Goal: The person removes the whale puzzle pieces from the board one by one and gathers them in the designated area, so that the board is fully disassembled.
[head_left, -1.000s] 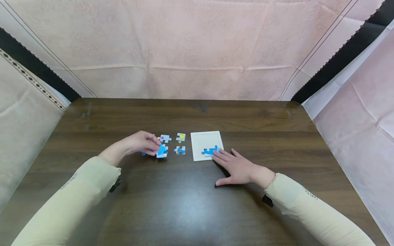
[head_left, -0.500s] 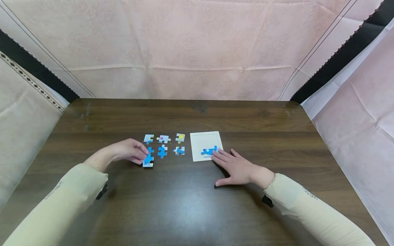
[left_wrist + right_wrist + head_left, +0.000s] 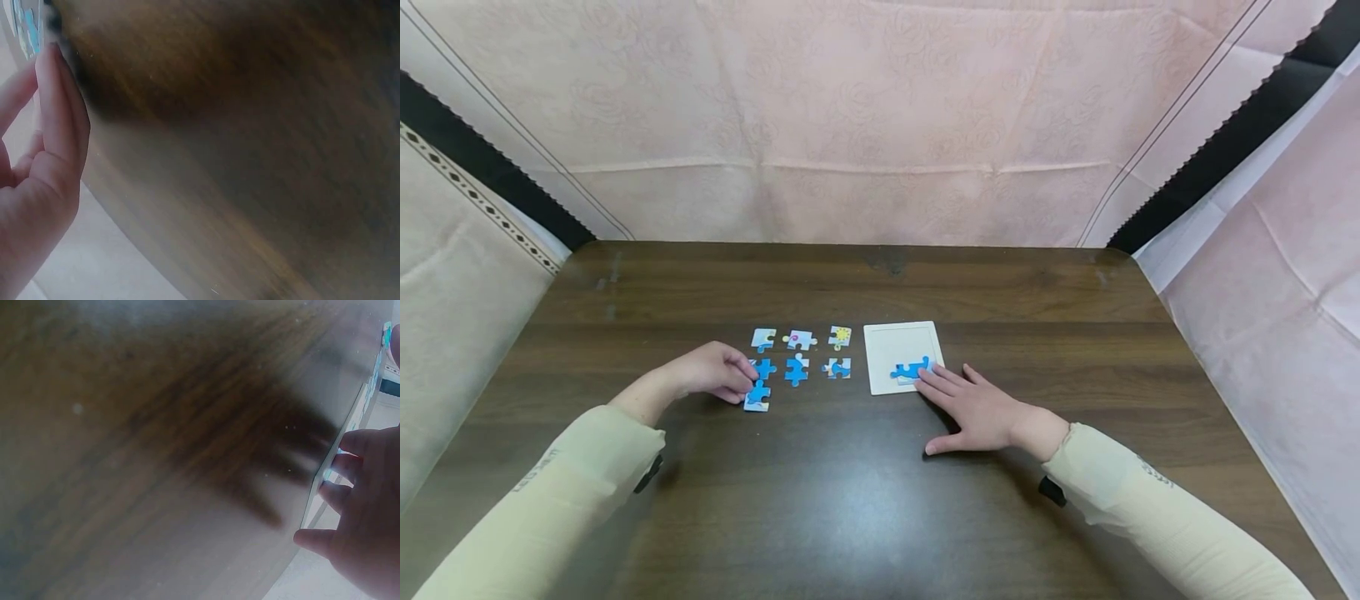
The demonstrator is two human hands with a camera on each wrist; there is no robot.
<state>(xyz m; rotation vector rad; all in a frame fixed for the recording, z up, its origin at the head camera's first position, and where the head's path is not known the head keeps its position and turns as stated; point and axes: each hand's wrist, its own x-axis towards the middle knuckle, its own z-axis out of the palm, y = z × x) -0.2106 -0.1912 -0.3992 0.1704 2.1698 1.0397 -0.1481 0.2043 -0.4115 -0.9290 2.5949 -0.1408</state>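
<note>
My left hand [image 3: 724,372] pinches a blue and white jigsaw puzzle piece [image 3: 756,398] by its left side, low over the table; in the left wrist view the fingertips [image 3: 51,59] meet at its edge. Just behind it lies a blue puzzle piece [image 3: 764,368], overlapped by the held one in the head view. My right hand [image 3: 981,410] lies with spread fingers, its fingertips at the lower right corner of a white square puzzle frame [image 3: 898,340]. Inside that frame, joined blue pieces [image 3: 910,369] sit along the lower right, partly hidden by the fingers.
Loose puzzle pieces lie in two rows left of the frame: a pale blue one [image 3: 763,338], one with a pink mark [image 3: 800,339], one with yellow [image 3: 840,336], a blue one [image 3: 797,370] and a blue-white one [image 3: 837,367]. The wooden table [image 3: 880,500] carries everything.
My left hand has carried the puzzle piece left, from beside the middle column to the front of the left column, uncovering the left pieces. The right hand has stayed in place.
</note>
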